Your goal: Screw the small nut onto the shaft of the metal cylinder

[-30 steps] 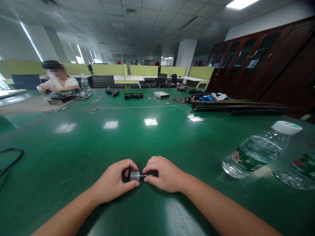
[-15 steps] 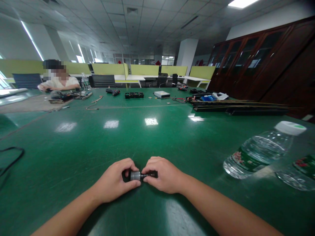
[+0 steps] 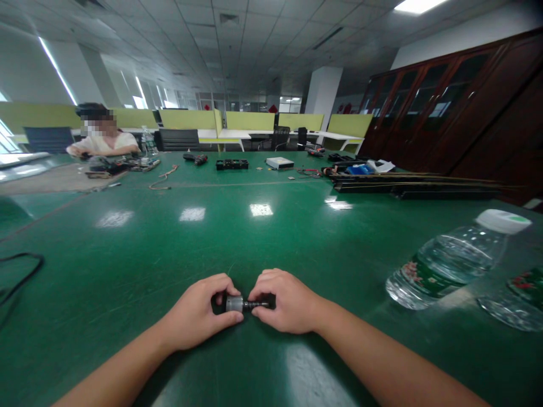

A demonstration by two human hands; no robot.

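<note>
My left hand [image 3: 201,311] is closed around a small silver metal cylinder [image 3: 234,304], with thumb and fingertips on its sides. It looks like a small motor, but I cannot be sure. From its right end a thin dark shaft [image 3: 250,305] with ridges sticks out sideways. My right hand [image 3: 286,302] has thumb and forefinger closed about this shaft, just right of the cylinder. Part of the shaft's far end shows in the hollow of that hand. Both hands rest low over the green tabletop [image 3: 220,226].
To the right stand a water bottle [image 3: 445,265] and part of a second bottle [image 3: 528,291]. A black cable [image 3: 25,271] lies at left. Across the table are a power drill [image 3: 195,159], a white box [image 3: 279,163], long black bars [image 3: 382,183] and a seated person [image 3: 104,141].
My right thumb and forefinger have slid slightly right along the shaft, away from the cylinder, baring more of its ridges. My left hand has kept its hold.
</note>
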